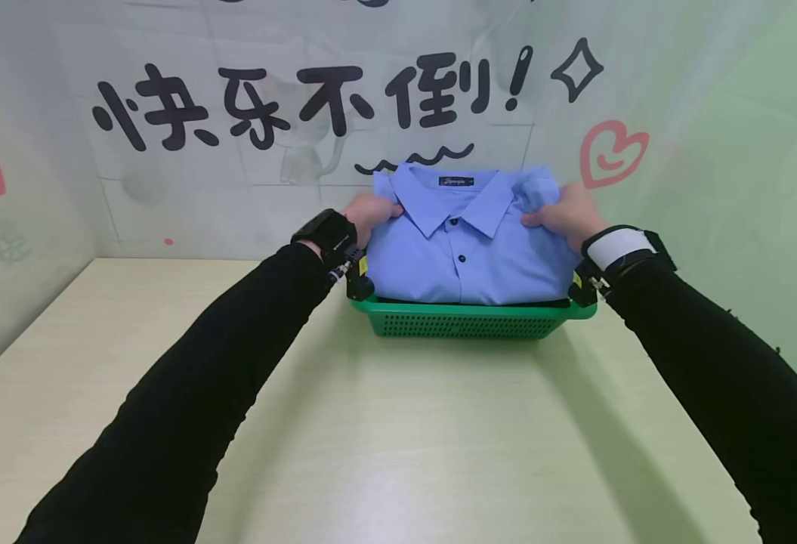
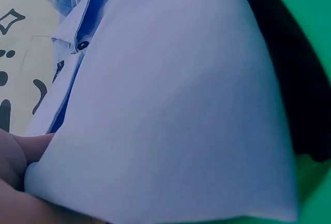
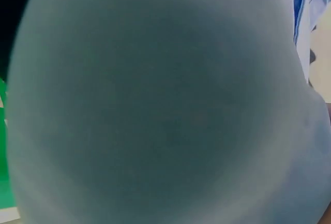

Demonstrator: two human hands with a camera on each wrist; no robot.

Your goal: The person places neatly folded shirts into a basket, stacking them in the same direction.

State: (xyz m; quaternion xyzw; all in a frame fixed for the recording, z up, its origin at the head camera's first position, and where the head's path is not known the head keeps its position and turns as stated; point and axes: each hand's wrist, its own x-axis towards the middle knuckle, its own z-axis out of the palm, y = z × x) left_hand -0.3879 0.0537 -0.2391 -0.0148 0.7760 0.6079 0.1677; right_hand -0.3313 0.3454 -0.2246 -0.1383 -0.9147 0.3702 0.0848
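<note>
A folded light blue dress shirt [image 1: 412, 261], collar up and dark buttons down its front, is held over a green plastic basket [image 1: 462, 325]. My left hand [image 1: 373, 214] grips the shirt's left shoulder, thumb on the front by the collar. On the opposite shoulder my right hand [image 1: 568, 215] pinches the cloth, with its thumb in front and the other fingers hidden behind. In the left wrist view the shirt [image 2: 170, 94] fills most of the picture, beside something black [image 2: 295, 74] in the basket. Shirt cloth [image 3: 155, 105] also covers nearly all of the right wrist view.
The basket stands at the far side of a pale wooden table [image 1: 384, 446]. Behind it hangs a whitish backdrop [image 1: 235, 204] with black lettering and red hearts. A green-tinted sheet [image 1: 752, 227] lies to the right.
</note>
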